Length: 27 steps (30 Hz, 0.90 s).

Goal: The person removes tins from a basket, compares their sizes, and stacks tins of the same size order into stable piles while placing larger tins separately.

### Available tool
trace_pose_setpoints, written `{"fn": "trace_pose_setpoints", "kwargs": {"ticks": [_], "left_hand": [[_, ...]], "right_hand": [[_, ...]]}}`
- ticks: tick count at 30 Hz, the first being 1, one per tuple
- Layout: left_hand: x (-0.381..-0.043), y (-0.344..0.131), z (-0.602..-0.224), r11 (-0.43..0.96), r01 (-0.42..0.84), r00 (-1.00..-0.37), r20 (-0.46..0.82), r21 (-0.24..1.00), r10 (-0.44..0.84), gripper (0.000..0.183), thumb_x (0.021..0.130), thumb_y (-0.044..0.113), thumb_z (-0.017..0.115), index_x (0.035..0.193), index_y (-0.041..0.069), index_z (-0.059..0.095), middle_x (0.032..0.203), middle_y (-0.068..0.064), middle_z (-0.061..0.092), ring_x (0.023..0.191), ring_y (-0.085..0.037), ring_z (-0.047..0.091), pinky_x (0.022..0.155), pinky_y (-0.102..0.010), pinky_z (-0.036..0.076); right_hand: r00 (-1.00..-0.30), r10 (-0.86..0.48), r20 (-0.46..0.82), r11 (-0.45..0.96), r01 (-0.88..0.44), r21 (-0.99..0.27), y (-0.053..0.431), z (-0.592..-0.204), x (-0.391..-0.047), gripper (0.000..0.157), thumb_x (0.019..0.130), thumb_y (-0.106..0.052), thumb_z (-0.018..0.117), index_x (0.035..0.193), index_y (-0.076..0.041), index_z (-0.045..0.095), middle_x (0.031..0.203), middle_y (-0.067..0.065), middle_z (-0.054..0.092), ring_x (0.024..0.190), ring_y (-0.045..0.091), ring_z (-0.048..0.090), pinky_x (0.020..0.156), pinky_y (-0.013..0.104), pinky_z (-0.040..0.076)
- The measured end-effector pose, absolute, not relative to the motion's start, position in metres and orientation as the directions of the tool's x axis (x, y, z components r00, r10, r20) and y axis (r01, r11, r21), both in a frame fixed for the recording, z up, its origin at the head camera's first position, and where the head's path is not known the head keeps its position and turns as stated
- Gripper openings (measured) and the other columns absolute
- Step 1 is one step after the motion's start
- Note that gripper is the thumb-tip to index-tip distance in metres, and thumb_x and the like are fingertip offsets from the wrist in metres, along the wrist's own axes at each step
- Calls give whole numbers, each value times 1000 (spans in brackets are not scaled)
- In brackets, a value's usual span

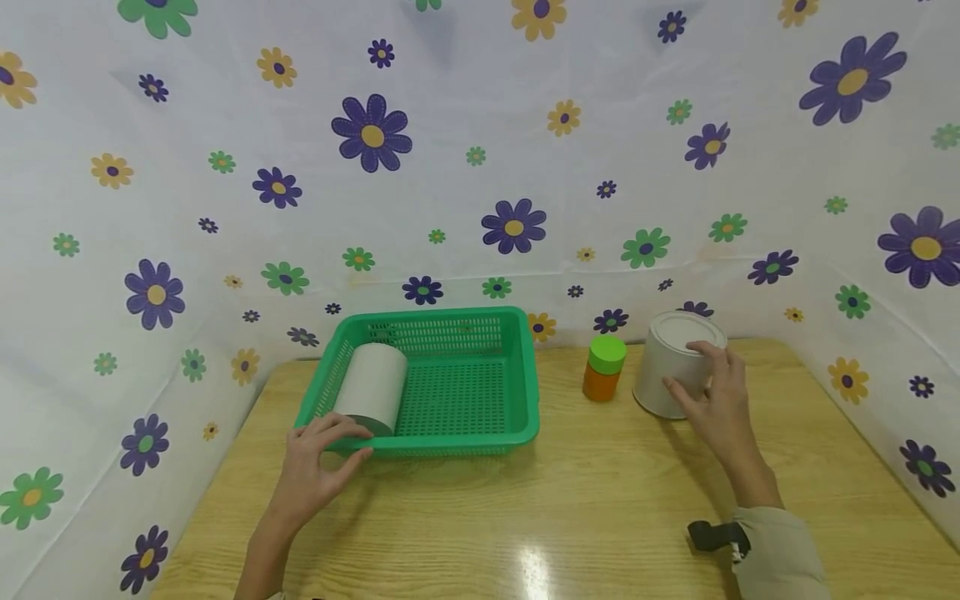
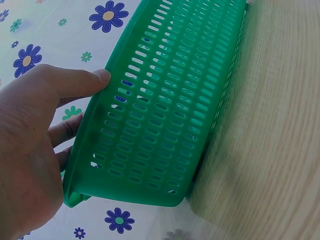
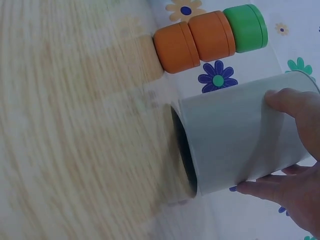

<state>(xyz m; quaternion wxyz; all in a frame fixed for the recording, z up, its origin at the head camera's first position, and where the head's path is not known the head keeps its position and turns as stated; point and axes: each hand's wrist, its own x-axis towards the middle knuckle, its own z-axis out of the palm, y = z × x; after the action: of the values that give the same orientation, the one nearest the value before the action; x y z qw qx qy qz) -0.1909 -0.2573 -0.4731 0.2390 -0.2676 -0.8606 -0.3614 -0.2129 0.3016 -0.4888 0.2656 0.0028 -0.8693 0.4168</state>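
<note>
My left hand [image 1: 315, 467] pinches the near left rim of a green plastic basket [image 1: 450, 442]. In the left wrist view, the thumb lies on the basket's rim [image 2: 86, 125] with the fingers behind it. A white cylinder [image 1: 372, 382] lies on its side in the basket's left part. At the right, my right hand [image 1: 722, 408] grips a white can [image 1: 671, 375] between thumb and fingers. The can tilts slightly, its flat end up; the right wrist view shows a dark lower end on the can [image 3: 240, 135], facing the table.
Left of the can, two orange cups [image 3: 212, 36] and a green one [image 3: 246, 28] stand stacked on the wooden table [image 1: 570, 500]. A flowered white cloth [image 1: 450, 183] hangs behind the table and at both sides.
</note>
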Motion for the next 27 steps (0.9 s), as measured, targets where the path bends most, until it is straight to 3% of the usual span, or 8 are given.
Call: {"fn": "trace_pose_setpoints", "kwargs": {"ticks": [7,16,23,27], "left_hand": [[-190,-257,-471,606,631,-742,606,485,287,27,77,4,88,97,17,76,101,7,68,98,-18,60,83,-49,25],[-190,-257,-473,609,620,-754,592,495,285,27,77,5,89,97,19,75,102,9,68,100,-19,60,84,-47,26],[-189,-259,-474,619,608,-759,593,497,269,28,75,3,89,96,18,76,102,9,67,100,-17,60,85,-48,27],[-191,-258,-474,617,611,-757,592,496,275,27,76,4,89,96,17,76,102,9,67,101,-18,60,85,-49,26]], "right_hand": [[-868,191,459,672,-226,-705,298,-485,-212,63,87,-2,78,140,-5,44,140,40,28,125,66,38,86,78,41],[-857,195,477,682,-231,-694,298,-482,-208,63,85,1,78,139,-4,47,140,40,28,123,64,39,87,77,42],[-789,248,563,699,-257,-667,300,-478,-214,60,82,-7,84,133,-1,54,145,33,36,135,52,37,103,75,32],[-744,250,619,725,-279,-629,301,-471,-212,56,79,-5,85,128,2,58,147,33,39,137,53,38,107,72,31]]}}
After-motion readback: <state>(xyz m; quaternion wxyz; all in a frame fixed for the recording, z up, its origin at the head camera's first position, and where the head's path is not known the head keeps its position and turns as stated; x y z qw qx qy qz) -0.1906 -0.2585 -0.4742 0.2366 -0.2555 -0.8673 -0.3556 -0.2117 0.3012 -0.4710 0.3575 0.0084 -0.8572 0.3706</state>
